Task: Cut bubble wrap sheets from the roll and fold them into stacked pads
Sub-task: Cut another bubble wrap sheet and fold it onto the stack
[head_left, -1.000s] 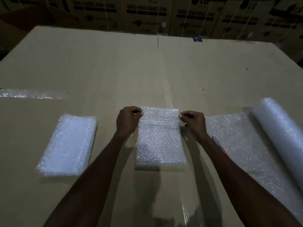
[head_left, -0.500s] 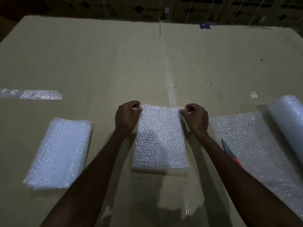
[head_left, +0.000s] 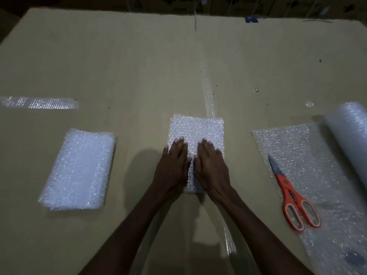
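With a stack of finished pads well to the left of the scissors, both the left hand and right hand press flat, fingers straight and gripping nothing, on the folded pad between them, which looks nearly done, while the roll beyond the scissors leaves more to cut

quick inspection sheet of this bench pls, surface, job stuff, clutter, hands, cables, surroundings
surface: cardboard sheet with clear tape strips
job's things: folded pad at centre; stack of pads to its left; roll at right, its loose sheet spread flat; scissors lying closed on that sheet
clutter: a few small specks on the cardboard
hands: left hand and right hand flat, pressing on the folded pad
cables: nothing seen
surroundings: dark printed cartons along the far edge
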Demonstrator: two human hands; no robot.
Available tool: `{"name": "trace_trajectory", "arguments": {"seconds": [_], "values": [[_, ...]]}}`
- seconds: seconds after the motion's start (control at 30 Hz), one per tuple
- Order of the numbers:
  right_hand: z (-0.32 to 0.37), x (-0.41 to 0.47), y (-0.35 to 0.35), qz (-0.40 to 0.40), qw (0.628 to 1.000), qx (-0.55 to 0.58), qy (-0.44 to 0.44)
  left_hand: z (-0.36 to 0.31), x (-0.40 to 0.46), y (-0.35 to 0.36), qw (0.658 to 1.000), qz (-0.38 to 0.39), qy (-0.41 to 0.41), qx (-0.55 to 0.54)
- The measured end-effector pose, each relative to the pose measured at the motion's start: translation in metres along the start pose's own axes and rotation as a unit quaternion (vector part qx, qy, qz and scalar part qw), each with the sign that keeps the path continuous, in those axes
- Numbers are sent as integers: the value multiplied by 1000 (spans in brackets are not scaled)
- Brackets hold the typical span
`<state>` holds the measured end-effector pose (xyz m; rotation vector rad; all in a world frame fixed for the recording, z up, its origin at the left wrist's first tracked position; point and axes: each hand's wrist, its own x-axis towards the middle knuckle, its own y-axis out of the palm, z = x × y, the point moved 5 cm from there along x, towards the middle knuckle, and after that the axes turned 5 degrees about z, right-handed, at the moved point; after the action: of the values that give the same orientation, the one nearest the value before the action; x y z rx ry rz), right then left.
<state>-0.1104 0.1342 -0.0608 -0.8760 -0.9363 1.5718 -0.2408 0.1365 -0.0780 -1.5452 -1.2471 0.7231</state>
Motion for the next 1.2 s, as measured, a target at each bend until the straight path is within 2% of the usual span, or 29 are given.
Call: {"name": "trace_trajectory", "arguments": {"seconds": [0.37,0.6,0.67,0.77,0.8,0.87,1.0,1.1,1.2], "values": [[-25,-10,6,46,994,-95,-35,20,-5,-8,996,52,14,69],[-26,-14,-8,80,995,-61,-28,26,-7,-13,995,64,3,77],[-31,-24,-22,48,999,2,-24,24,-12,-22,998,42,2,45],[-41,-53,-43,-38,994,93,-53,18,-34,-38,997,-64,41,6],[-43,-63,-47,-56,992,95,-67,15,-44,-43,993,-99,66,-6],[-43,-79,-48,-71,990,74,-101,5,-62,-47,984,-124,121,-30],[-40,-91,-40,-26,988,39,-148,-2,-79,-42,986,-78,130,-76],[-40,-88,-38,9,992,16,-127,-2,-80,-38,988,-38,134,-60],[-39,-83,-39,9,994,12,-112,-7,-80,-45,990,-16,129,-49]]}}
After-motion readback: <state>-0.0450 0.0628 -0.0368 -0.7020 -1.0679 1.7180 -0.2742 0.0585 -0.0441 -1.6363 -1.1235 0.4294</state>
